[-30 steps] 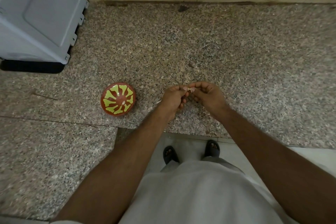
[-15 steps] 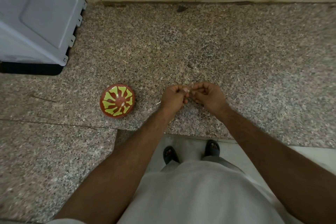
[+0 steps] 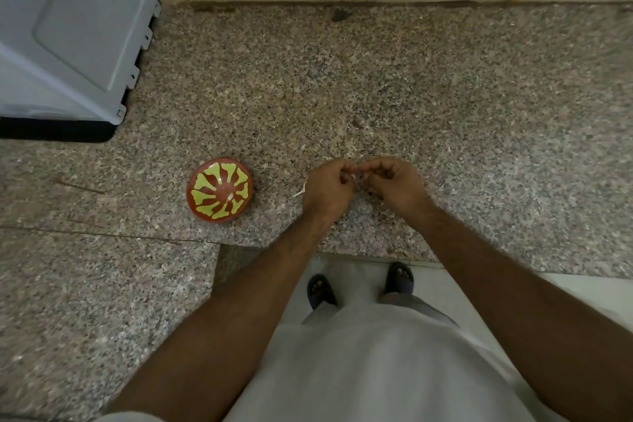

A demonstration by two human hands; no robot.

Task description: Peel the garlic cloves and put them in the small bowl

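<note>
From the head view, the left hand (image 3: 328,187) and the right hand (image 3: 394,183) meet fingertip to fingertip above the speckled granite bench (image 3: 445,96), both pinching a small pale garlic clove (image 3: 352,176) between them, probably so that one steadies it while the other picks at the skin. The small round red bowl with yellow petal pattern (image 3: 219,190) sits at nine o'clock from the hands, near enough for an easy drop, with what looks like one pale peeled clove inside, while a thin white sliver of garlic skin (image 3: 299,193) lies just beside the left wrist.

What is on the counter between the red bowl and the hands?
Head view: a thin white peel scrap by the left hand; otherwise bare granite counter beside the bowl.
</note>
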